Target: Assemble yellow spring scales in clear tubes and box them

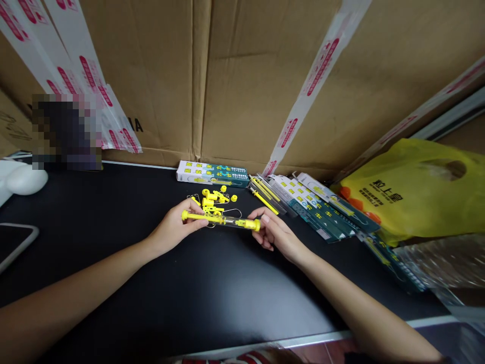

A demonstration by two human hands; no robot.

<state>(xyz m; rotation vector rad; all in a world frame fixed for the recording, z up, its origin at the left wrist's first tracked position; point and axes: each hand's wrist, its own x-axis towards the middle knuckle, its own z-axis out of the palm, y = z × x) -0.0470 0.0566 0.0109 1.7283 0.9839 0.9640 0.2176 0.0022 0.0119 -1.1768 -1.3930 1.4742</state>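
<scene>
A clear tube with yellow ends and a spring inside lies level between my hands above the black table. My left hand pinches its left part between thumb and fingers. At the tube's right end, the closed fingers of my right hand grip the yellow cap. Just behind the tube sits a small pile of yellow plastic parts with thin wire hooks. Several yellow rods and clear tubes lie to the right of that pile.
A printed box lies behind the pile. More boxes are stacked at the right, beside a yellow plastic bag and clear plastic packaging. Cardboard walls the back. A white-edged device and a white rounded object are at left.
</scene>
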